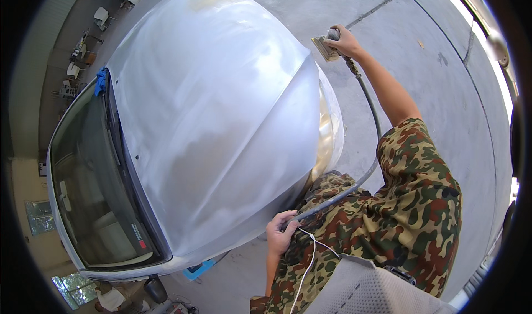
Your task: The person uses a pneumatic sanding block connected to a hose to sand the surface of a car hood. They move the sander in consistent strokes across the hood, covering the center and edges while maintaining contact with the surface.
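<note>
My right hand (pixel 344 41) is stretched out ahead, gripping a small air sander (pixel 326 47) with a flat rectangular pad, held just off the front right corner of the silver car bonnet (pixel 216 120). A grey air hose (pixel 372 114) runs from the sander back along my arm. My left hand (pixel 281 233) is closed around that hose close to my body, beside the bonnet's edge. The bonnet is dull and sanded, with lighter patches. A yellowish headlight (pixel 326 128) sits under its right edge.
The windscreen (pixel 94 192) is at the left, with blue tape (pixel 101 82) at its top corner. Grey concrete floor (pixel 432 64) with joint lines lies to the right. A thin white cable (pixel 310 258) hangs over my camouflage clothing. Chairs and clutter stand at the far left.
</note>
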A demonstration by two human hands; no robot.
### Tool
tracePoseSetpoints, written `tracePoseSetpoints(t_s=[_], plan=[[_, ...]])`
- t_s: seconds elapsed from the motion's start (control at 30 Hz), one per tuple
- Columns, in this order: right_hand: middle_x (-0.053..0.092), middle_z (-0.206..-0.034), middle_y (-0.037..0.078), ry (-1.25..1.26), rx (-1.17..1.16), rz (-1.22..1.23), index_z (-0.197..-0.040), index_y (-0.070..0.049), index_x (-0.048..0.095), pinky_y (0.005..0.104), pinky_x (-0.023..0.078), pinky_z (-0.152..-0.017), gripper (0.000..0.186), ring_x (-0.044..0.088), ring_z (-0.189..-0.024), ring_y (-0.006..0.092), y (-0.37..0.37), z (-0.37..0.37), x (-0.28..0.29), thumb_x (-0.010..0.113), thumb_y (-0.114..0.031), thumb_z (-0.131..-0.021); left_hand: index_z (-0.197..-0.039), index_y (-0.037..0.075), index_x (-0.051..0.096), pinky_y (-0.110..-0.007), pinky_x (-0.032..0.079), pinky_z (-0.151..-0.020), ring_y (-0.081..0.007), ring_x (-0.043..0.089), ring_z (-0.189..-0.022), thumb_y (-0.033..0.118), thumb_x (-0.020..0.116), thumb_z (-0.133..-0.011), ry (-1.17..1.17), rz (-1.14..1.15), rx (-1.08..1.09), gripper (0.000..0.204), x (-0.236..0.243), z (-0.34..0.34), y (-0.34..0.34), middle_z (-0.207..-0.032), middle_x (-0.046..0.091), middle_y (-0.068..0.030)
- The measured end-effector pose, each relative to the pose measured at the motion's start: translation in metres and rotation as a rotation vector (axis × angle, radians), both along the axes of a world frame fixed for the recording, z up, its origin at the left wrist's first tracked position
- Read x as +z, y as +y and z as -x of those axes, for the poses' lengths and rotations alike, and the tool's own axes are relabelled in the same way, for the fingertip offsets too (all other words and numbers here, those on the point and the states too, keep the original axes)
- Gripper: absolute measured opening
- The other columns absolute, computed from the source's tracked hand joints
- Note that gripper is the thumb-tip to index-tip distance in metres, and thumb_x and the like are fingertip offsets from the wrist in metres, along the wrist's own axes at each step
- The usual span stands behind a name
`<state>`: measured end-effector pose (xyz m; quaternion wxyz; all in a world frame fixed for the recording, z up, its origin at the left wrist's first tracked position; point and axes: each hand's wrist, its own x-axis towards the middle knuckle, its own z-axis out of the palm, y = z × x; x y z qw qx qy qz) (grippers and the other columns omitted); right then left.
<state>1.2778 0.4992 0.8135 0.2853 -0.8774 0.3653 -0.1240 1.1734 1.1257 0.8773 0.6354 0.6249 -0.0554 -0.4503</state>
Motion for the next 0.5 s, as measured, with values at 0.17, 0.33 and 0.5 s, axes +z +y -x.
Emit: tracePoseSetpoints(t_s=[0.17,0.33,0.5], plan=[[0.065,-0.128,0.023,0.115,0.186,0.025,-0.137,-0.005,0.056,0.0429,0.05,-0.101,0.076,0.063,-0.12,0.0361,0.028,-0.021,0.011,0.08,-0.048,-0.08,-0.121,-0.002,0.068,-0.028,0.054,-0.082,-0.015,0.072,-0.087,0.007,0.073,-0.094,-0.029,-0.01,-0.008,0.029,-0.004,0.008,0.001,-0.095,0.076,-0.0108],[0.063,-0.127,0.025,0.207,0.218,0.078,-0.138,-0.008,0.054,0.0449,0.049,-0.101,0.068,0.063,-0.117,0.0385,0.065,-0.026,0.03,0.079,-0.043,-0.086,-0.121,-0.001,0.069,-0.028,0.054,-0.081,-0.0146,0.072,-0.085,0.007,0.074,-0.093,-0.118,-0.049,-0.006,0.029,-0.002,0.015,0.002,-0.09,0.076,-0.0104],[0.06,-0.128,0.021,0.309,0.342,0.084,-0.142,-0.011,0.051,0.0459,0.052,-0.098,0.062,0.065,-0.112,0.0397,0.125,-0.038,0.065,0.075,-0.038,-0.091,-0.12,0.002,0.07,-0.029,0.054,-0.079,-0.0143,0.072,-0.082,0.009,0.076,-0.092,-0.109,-0.021,0.013,0.03,0.001,0.006,0.002,-0.088,0.076,-0.0097]])
